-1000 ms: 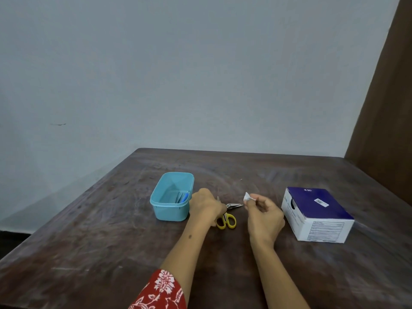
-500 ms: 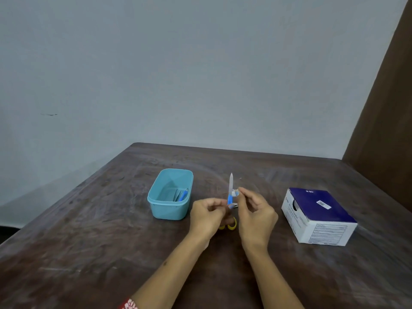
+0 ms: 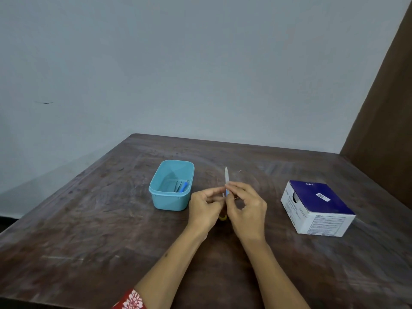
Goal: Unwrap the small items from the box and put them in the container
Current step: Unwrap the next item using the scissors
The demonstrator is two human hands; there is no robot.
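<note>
Both the left hand [image 3: 206, 207] and right hand [image 3: 247, 208] pinch a thin wrapped item [image 3: 227, 179], upright, right of the tub [image 3: 171, 186]. The box [image 3: 316, 207] sits farther right of the tub.

The box [image 3: 317, 207] carries the only lettering — "BD" in small white letters on its dark blue top, near the far edge. A white sticker on that top and the printed panels on its white sides are too small to read.
</note>
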